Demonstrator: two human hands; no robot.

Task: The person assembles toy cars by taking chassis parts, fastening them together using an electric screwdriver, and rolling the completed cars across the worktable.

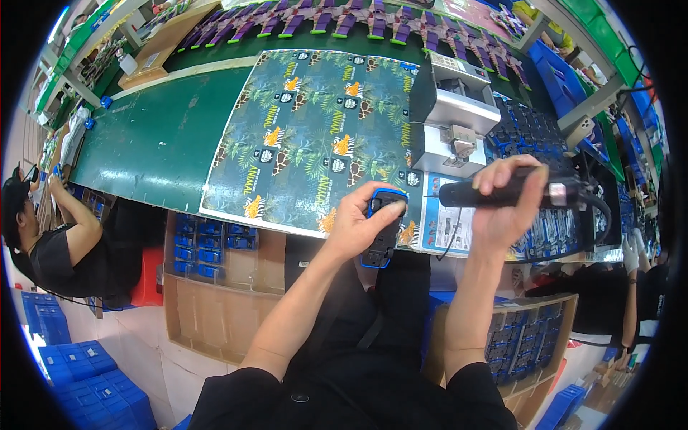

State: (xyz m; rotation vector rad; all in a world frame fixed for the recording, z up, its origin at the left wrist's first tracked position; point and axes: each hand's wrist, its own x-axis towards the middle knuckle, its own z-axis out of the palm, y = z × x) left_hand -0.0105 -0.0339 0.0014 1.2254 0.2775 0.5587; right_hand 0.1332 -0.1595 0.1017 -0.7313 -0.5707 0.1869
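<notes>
My left hand (351, 231) is closed around a blue-edged black plastic part (380, 247) that looks like a toy car chassis, thumb on its upper face. It is held at the table's front edge. In my right hand (502, 211) lies a black electric screwdriver (460, 194), held level with fingers wrapped round its body. Its thin bit points left toward the chassis, with a small gap between them. A cable runs from the tool's rear at the right.
A silver screw feeder (459, 147) stands beyond the screwdriver. Under my work lies a printed animal-pattern sheet (301, 143) on the green table (150, 136). Black parts (527, 129) crowd the right. Cardboard boxes (208, 315) flank my lap. Another person (61, 236) works at left.
</notes>
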